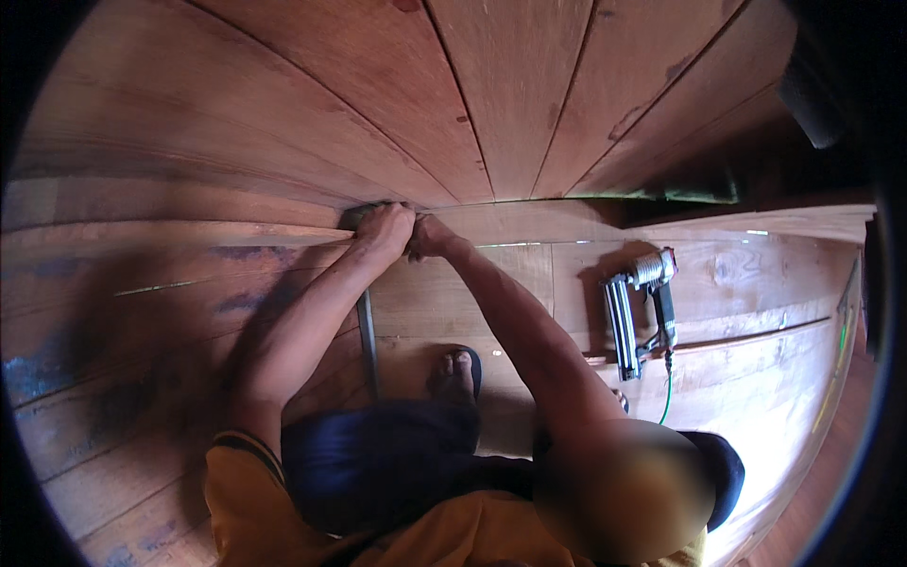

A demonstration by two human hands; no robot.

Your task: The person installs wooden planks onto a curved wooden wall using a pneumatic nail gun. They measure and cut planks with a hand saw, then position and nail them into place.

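Both hands meet where the plank wall point(510, 85) comes down to the wooden floor. My left hand point(385, 231) is closed, its knuckles up, by the end of a long wooden strip point(189, 231) that runs along the wall's foot. Close against it on the right, my right hand point(431, 237) is also closed, fingers curled. Whatever the fingers hold is hidden, and a small dark shape shows just left of the left hand. Below the hands, a thin grey bar point(368, 340) lies on the boards.
A nail gun point(642, 302) lies on the floor to the right, with a green hose point(668, 397) running from it. My sandalled foot point(461, 370) stands between my arms. At the far right, a wooden ledge point(756, 222) projects along the wall.
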